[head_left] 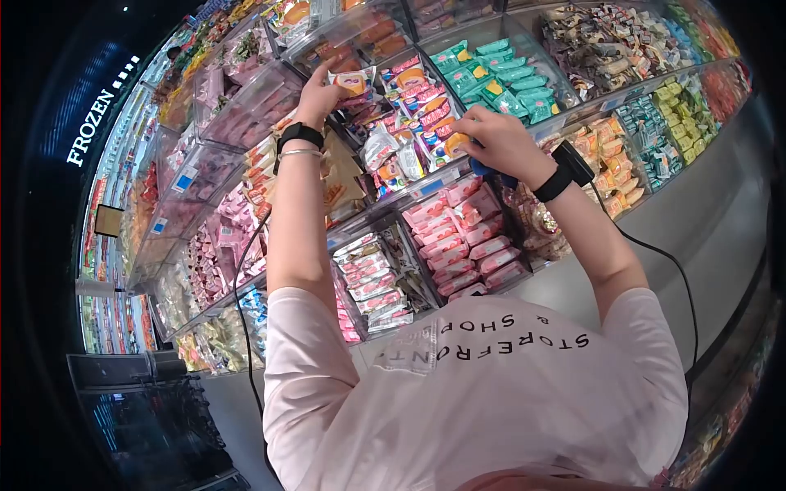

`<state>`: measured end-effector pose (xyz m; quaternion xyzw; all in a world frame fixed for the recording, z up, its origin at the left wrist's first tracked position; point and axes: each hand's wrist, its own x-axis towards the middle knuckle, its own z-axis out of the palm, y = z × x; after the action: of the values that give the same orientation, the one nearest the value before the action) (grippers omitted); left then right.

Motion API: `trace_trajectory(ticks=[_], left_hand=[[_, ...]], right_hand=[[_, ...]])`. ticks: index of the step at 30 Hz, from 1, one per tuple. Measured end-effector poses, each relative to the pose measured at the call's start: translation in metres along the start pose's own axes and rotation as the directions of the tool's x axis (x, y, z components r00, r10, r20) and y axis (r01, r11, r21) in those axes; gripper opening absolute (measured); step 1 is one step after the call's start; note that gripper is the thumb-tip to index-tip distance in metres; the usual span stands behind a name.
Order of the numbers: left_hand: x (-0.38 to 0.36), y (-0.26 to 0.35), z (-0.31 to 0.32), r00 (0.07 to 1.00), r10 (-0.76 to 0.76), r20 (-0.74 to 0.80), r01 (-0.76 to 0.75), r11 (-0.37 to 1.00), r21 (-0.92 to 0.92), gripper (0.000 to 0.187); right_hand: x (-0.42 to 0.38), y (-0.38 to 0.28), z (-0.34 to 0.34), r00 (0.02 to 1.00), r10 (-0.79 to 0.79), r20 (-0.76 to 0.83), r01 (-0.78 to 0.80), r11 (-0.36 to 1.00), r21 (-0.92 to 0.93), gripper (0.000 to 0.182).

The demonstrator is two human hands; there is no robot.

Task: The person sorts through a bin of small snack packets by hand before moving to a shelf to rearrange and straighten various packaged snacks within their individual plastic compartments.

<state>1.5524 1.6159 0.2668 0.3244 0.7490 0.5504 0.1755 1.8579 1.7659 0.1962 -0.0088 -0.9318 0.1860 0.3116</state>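
Note:
My left hand (321, 96) is at the left side of a clear bin, its fingers closed at the edge of a white snack packet (354, 82) with an orange picture on it. My right hand (501, 141) is over the bin's right side, fingers curled onto a purple, white and orange snack packet (446, 141). Between the hands, more red, white and purple snack packets (409, 102) fill the bin, some tilted and overlapping. Something dark blue (491, 172) shows under my right hand; I cannot make out what it is.
Teal packets (512, 78) fill the bin to the right. Pink wrapped packets (463, 233) lie in the lower front bin. Clear bin walls (246, 106) stand at left. Black cables (655, 250) hang beside both arms. A dark screen-like unit (155, 425) is at lower left.

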Motion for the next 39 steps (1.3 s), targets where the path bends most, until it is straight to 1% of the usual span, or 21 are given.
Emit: trace_trajectory(ticks=[2,3,4,6,7,8,10,11,15,17,18,20,22,23,24,28,31,34,35,36,39], left_hand=[[0.001,0.003,0.009,0.998,-0.053,-0.024,0.057,0.953,0.297,0.052],[0.003,0.004,0.009,0.997,-0.076,0.024,0.054,0.865,0.498,0.044],[0.002,0.002,0.009,0.997,-0.077,0.025,0.055,0.865,0.498,0.044],[-0.002,0.004,0.013,0.994,0.011,0.107,-0.098,0.497,0.862,0.039],[-0.002,0.008,0.015,0.985,-0.048,0.166,-0.14,0.342,0.929,0.034],[0.001,-0.001,0.016,0.985,-0.05,0.168,-0.141,0.34,0.93,0.034],[0.002,-0.019,0.023,0.978,0.103,0.181,-0.159,-0.191,0.969,0.025],[0.002,-0.027,0.025,0.963,0.174,0.204,-0.163,-0.226,0.96,0.023],[0.008,-0.027,0.031,0.953,0.196,0.229,-0.178,-0.246,0.953,0.024],[-0.021,0.009,0.041,0.888,0.393,0.241,-0.198,-0.148,0.969,0.021],[-0.047,0.028,0.046,0.855,0.447,0.263,-0.277,-0.036,0.96,0.023],[-0.075,0.027,0.054,0.935,0.219,0.278,-0.321,0.194,0.927,0.026],[-0.096,0.013,0.066,0.947,0.117,0.299,-0.313,0.13,0.941,0.022],[-0.091,-0.012,0.072,0.956,0.125,0.264,-0.274,0.07,0.959,0.018],[-0.079,-0.045,0.073,0.962,0.143,0.232,-0.246,0.088,0.965,0.034],[-0.073,-0.065,0.085,0.97,0.179,0.163,-0.185,0.114,0.976,0.03],[-0.066,-0.044,0.071,0.964,0.065,0.256,-0.264,0.228,0.937,0.03],[-0.053,-0.002,0.052,0.88,-0.04,0.473,-0.416,0.413,0.81,0.046],[-0.047,0.004,0.05,0.881,-0.102,0.463,-0.393,0.389,0.833,0.051],[-0.028,-0.018,0.04,0.852,-0.008,0.523,-0.484,0.369,0.794,0.051],[-0.03,-0.021,0.044,0.901,0.107,0.421,-0.431,0.352,0.831,0.039]], right_hand=[[-0.002,0.001,0.001,1.0,0.004,0.006,-0.004,1.0,0.0,0.026],[-0.003,0.001,0.001,1.0,0.01,0.015,-0.01,1.0,0.001,0.024],[-0.004,0.001,0.001,1.0,0.012,0.016,-0.012,1.0,0.001,0.024],[-0.005,0.0,-0.001,1.0,0.006,-0.005,-0.006,0.999,0.04,0.022],[-0.006,0.0,-0.003,1.0,0.009,-0.005,-0.008,0.999,0.042,0.022],[-0.007,0.0,-0.005,1.0,0.016,0.012,-0.016,0.999,0.035,0.021],[-0.009,-0.001,-0.006,0.999,0.026,0.03,-0.027,0.999,0.028,0.021],[-0.01,0.0,-0.006,0.999,0.034,0.037,-0.035,0.999,0.024,0.021],[-0.011,0.001,-0.007,0.999,0.04,0.035,-0.04,0.999,0.002,0.019],[-0.015,0.0,-0.011,0.998,0.047,0.034,-0.047,0.999,0.012,0.019],[-0.015,0.001,-0.013,0.998,0.053,0.022,-0.053,0.998,0.02,0.018],[-0.019,0.005,-0.012,0.998,0.055,-0.001,-0.055,0.998,0.027,0.018],[-0.023,0.003,-0.01,0.999,0.049,-0.009,-0.049,0.998,0.037,0.018],[-0.022,0.001,-0.009,0.999,0.051,-0.004,-0.051,0.997,0.05,0.019],[-0.02,-0.001,-0.008,0.999,0.049,0.0,-0.049,0.997,0.062,0.019],[-0.017,-0.012,-0.009,0.998,0.047,0.047,-0.05,0.996,0.077,0.02],[-0.021,-0.007,-0.01,0.999,0.027,0.048,-0.03,0.997,0.069,0.026],[-0.026,-0.006,-0.014,0.999,0.033,-0.012,-0.032,0.996,0.087,0.027],[-0.026,-0.008,-0.017,0.998,0.061,0.01,-0.062,0.995,0.081,0.025],[-0.027,-0.009,-0.018,0.996,0.085,0.031,-0.087,0.994,0.071,0.023],[-0.028,-0.013,-0.021,0.998,0.064,0.014,-0.065,0.994,0.084,0.025]])
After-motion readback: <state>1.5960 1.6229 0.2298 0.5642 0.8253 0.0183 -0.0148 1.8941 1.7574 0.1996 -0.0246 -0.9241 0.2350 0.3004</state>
